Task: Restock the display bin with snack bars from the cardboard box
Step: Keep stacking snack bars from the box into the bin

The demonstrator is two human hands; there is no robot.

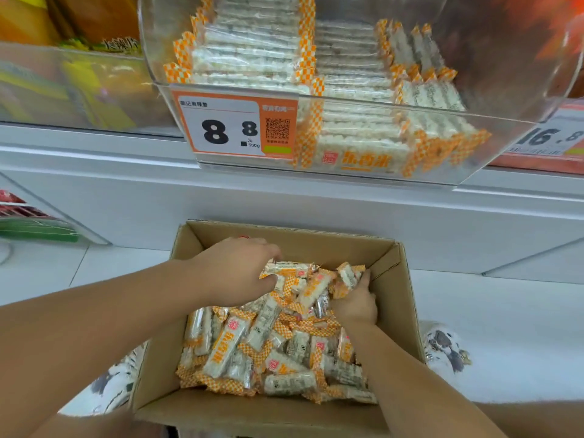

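Snack bars [275,352] in clear wrappers with orange-and-white checked ends lie loose and jumbled in an open cardboard box [392,279] on the pale floor, directly below the person. Both hands are inside the box at its far end, gathering a small heap of bars between them. The left hand [240,270] comes in from the left, palm down, its fingers curled over the top of the heap and its thumb tucked under a bar, so it is grasping bars. The right hand [355,303] comes in from the lower right beside the box's right wall, its fingers curled against the other side of the same heap, holding it. The gathered bars point in mixed directions; several have their long axis running roughly across the box from hand to hand. The display bin [347,177], a clear plastic tub on the white shelf, sits straight above and beyond the box, so the coming move looks like a lift upward and forward. Inside the bin, bars are already stacked flat in neat rows with their long axis left to right, and a few stand on edge at the right. An orange price tag [234,124] reading 8.8 hangs on the bin's front left. Both hands seem about equally near the bin.
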